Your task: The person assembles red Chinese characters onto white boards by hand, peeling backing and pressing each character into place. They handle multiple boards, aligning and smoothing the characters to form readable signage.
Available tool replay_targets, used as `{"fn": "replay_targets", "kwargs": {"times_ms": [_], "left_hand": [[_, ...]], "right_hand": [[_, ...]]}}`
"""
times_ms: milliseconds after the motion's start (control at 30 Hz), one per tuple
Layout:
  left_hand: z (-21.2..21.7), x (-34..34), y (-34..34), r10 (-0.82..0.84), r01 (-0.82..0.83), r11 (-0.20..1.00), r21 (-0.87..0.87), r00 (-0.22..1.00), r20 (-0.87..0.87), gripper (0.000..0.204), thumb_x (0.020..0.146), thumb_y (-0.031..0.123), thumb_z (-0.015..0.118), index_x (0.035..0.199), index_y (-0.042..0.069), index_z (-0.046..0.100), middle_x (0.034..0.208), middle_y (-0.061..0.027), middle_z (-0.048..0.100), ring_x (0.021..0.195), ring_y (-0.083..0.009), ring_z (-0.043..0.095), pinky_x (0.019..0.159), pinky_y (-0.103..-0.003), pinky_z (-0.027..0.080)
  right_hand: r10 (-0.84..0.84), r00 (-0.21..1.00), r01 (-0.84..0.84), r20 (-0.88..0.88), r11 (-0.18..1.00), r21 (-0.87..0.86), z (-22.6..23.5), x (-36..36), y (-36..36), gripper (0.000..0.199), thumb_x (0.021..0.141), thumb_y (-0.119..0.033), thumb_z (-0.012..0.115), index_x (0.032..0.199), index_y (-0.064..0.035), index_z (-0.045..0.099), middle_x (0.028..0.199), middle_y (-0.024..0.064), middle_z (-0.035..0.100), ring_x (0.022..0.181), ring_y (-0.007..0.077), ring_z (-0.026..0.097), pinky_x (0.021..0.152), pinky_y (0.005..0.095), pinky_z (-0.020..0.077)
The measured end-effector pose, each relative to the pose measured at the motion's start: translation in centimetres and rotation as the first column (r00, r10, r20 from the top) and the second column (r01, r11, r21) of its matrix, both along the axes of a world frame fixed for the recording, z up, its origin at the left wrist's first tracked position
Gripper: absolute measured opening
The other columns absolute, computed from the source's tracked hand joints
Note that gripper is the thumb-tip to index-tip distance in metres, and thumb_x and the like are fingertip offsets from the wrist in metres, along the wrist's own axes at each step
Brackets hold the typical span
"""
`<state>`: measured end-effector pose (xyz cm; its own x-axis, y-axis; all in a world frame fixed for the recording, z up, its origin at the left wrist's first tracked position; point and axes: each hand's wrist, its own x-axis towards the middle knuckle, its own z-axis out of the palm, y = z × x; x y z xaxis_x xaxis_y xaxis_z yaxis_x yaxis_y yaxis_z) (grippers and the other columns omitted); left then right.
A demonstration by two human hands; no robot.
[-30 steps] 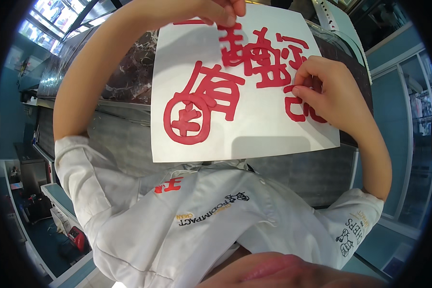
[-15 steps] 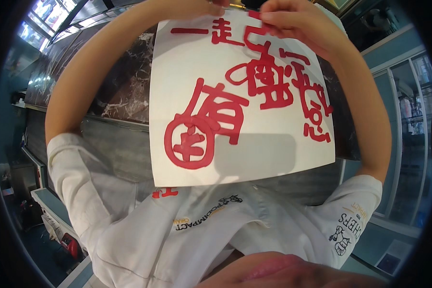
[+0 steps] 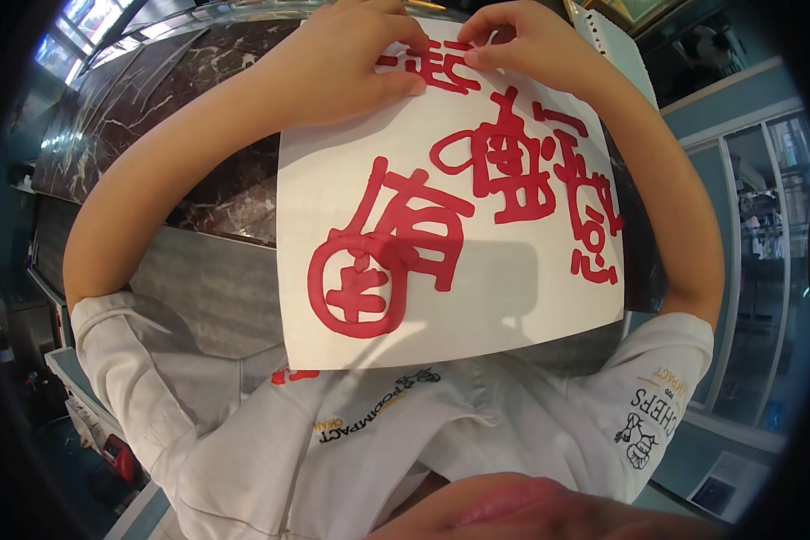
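Observation:
A large white sheet [image 3: 351,180] lies before me with several red cut-out character shapes on it. A round red cut-out [image 3: 358,333] is at its lower left, and another red shape [image 3: 441,238] stands just above. My left hand [image 3: 355,67] rests on the sheet's top part, thumb and fingers spread around a small red cut-out [image 3: 434,70]. My right hand [image 3: 535,45] has thumb and forefinger brought together at the right edge of a red cut-out piece [image 3: 460,59], which lies beside that shape. Its other fingers are curled and partly hidden.
The sheet lies over a dark marble counter [image 3: 234,211] with pale veins. A white perforated-edge pad [image 3: 616,58] is beyond my right hand. Glass-fronted sliding doors [image 3: 751,252] stand at the right. My head's shadow falls on the lower sheet.
My left hand has come down and right onto the sheet. The red piece in my right hand has moved up and left, beside the small shape. The view has shifted slightly.

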<state>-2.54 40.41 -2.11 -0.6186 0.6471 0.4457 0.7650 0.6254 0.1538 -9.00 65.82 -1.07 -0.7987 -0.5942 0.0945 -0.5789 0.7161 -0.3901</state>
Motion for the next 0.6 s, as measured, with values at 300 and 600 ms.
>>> {"fn": "replay_targets", "kwargs": {"times_ms": [300,600], "left_hand": [[0.2,0.6,0.4,0.035,-0.040,0.998,0.054,0.995,0.090,0.027,0.092,0.021,0.069,0.108,0.000,0.068,0.110,-0.0133,0.064,0.104,-0.0286,0.064,0.092,-0.037,0.053],[-0.1,6.3,2.3,-0.246,0.222,0.966,0.128,0.947,0.209,0.036,0.093,0.016,0.065,0.125,0.000,0.063,0.123,-0.0186,0.065,0.117,-0.0372,0.061,0.100,-0.041,0.048]], "right_hand": [[-0.011,0.999,0.008,-0.036,0.997,-0.078,2.2,1.8,0.4,0.024,0.087,-0.017,0.070,0.100,0.0029,0.073,0.083,0.0119,0.073,0.077,0.0209,0.070,0.072,0.0329,0.0538],[-0.019,0.963,0.014,0.270,1.000,0.019,3.7,8.0,3.1,0.020,0.093,-0.011,0.064,0.108,0.0013,0.070,0.100,0.0127,0.071,0.082,0.0179,0.071,0.075,0.0299,0.0561]]}}
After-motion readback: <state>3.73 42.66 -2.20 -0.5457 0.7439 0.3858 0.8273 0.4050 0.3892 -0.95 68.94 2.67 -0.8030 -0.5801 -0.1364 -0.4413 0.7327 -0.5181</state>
